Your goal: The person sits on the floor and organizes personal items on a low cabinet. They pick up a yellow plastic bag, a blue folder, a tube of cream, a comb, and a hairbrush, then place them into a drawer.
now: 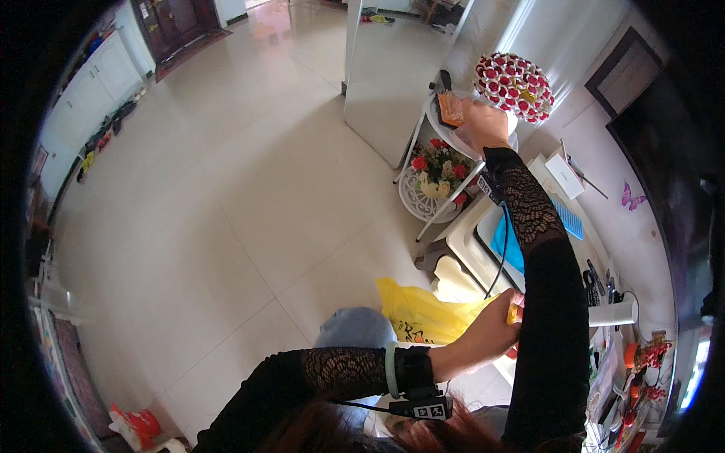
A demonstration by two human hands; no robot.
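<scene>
My left hand is closed around the gathered top of a yellow plastic bag, which bears dark writing and hangs beside my knee. My right hand reaches out to the upper shelf of a white metal plant stand. Just beyond its fingers lies an orange bristled object, perhaps a brush, on something dark. My fingertips are mostly hidden, so whether they grip anything cannot be told. A ball of red and white artificial roses stands right behind this hand.
Artificial flowers fill the stand's lower tier, beside a tall mirror. Under my right arm is a cream-edged table with a blue comb. A wall-mounted television is on the right. Cables run from both wrists.
</scene>
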